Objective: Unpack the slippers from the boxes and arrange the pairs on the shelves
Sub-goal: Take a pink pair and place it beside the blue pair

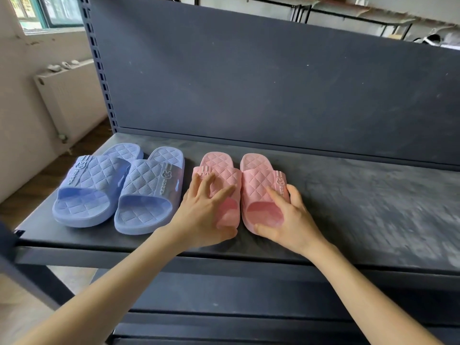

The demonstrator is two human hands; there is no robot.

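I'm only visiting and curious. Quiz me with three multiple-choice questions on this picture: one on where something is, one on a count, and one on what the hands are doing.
1. Where is the blue pair relative to the pink pair? A left of it; B right of it; C on a shelf below.
2. How many slippers lie on the shelf? A two; B four; C six.
3. What are the hands doing? A hanging idle; B each holding one pink slipper; C lifting a blue slipper.
Answers: 1 A, the blue pair lies nearer the shelf's left end. 2 B, two blue and two pink. 3 B, the left hand and the right hand each span a pink slipper from strap to heel.
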